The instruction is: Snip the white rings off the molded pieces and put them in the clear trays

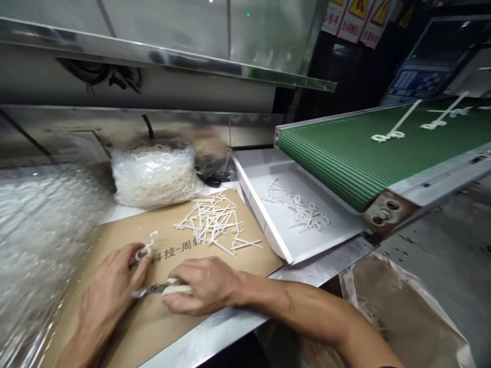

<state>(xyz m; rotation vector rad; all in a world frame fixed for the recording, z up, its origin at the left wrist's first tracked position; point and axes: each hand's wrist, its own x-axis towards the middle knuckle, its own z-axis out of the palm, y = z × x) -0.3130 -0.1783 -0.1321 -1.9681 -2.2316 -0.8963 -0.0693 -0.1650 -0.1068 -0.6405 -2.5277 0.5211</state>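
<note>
Hands shown partly closed above a tan cardboard sheet (pixel 245 260): left hand (pixel 109 291) pinching a white plastic looped strip (pixel 144 246); right hand (pixel 203 286) curled around a steel-bladed knife with cream handle (pixel 177 289).

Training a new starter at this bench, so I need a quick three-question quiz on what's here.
1. Which hand holds the knife?
2. True or false: the white tray sits at the end of the green conveyor belt.
3. What does the left hand pinch?

Key:
1. The right hand
2. True
3. A white plastic part
</note>
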